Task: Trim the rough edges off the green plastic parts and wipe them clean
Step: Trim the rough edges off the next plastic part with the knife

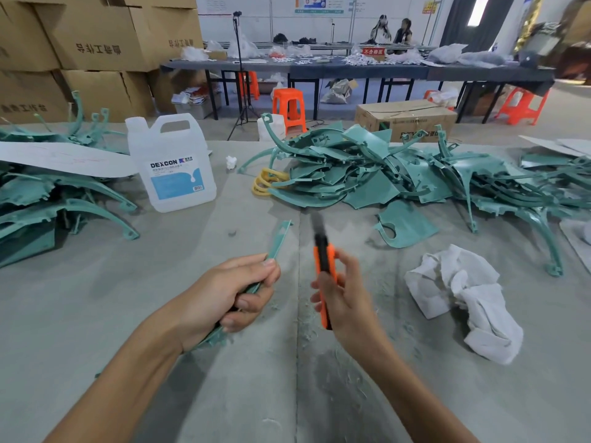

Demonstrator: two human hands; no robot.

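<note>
Two hands, apart, this side of the jug [172, 161]: left hand [235, 298] grips a part [281, 235], right hand [345, 298] the knife [323, 251]; shave lightly, stroking outward.

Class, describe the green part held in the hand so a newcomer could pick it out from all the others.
On the grey worktable, look between the left heap and the right heap of green parts. Near the front, the left hand grips one slim green strip, beside the orange knife in the right hand. It alone is held, clear of both heaps.
</note>
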